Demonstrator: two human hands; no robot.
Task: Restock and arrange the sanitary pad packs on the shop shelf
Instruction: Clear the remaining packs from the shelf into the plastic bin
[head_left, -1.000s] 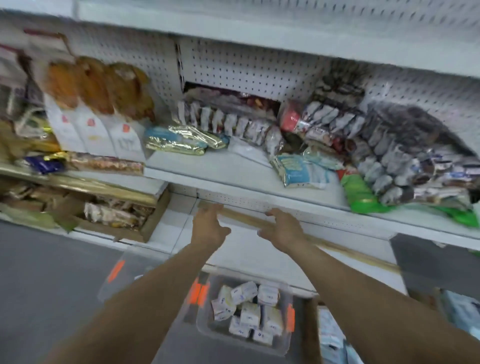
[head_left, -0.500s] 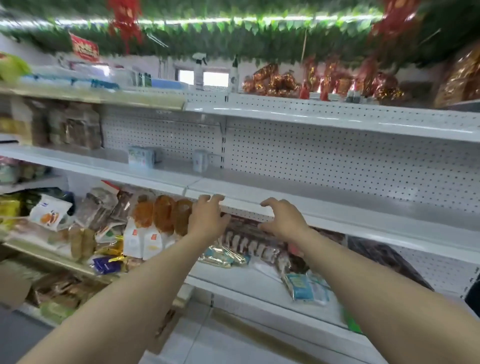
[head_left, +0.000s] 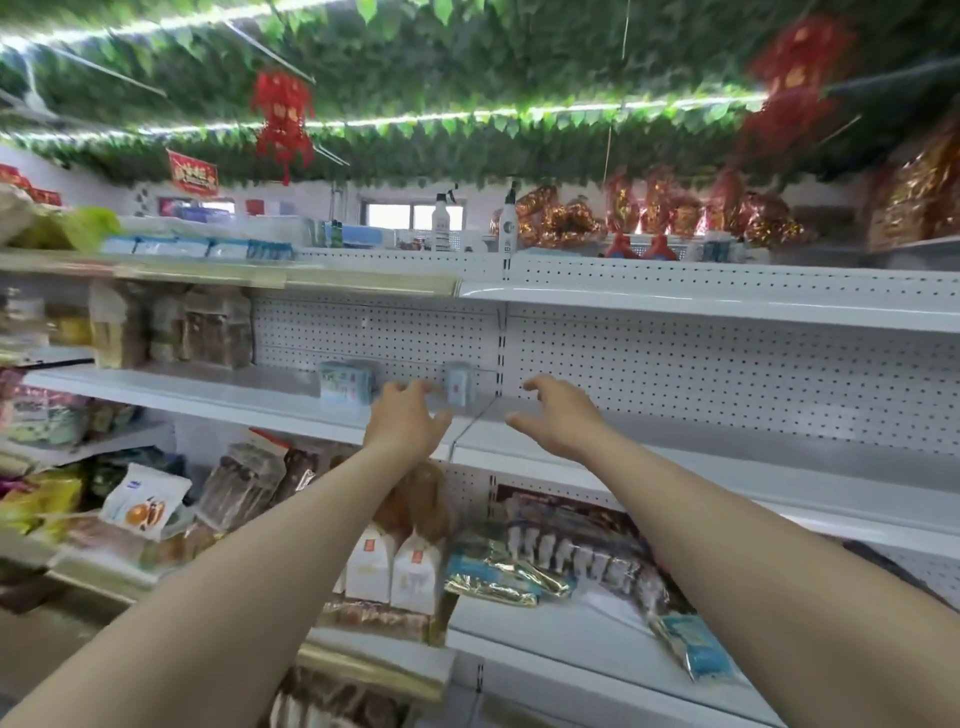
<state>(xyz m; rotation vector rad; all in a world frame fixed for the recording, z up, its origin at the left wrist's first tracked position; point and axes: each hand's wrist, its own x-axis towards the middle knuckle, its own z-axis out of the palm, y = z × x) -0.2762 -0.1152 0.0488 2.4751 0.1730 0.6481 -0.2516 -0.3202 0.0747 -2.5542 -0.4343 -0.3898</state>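
Your left grip (head_left: 408, 422) and right grip (head_left: 560, 415), both released, are held out over the middle shelf (head_left: 197, 396).
Fingers spread, nothing held; both grips hang above the shelf's front edge. Two packs stand at the back of the shelf against the pegboard (head_left: 675, 374): a wide pad pack (head_left: 345, 382) and a narrow pad pack (head_left: 459, 384). Your left grip sits just in front of the narrow pad pack; can't tell if it touches.

Print on the pad packs (head_left: 345, 382) blurred and illegible
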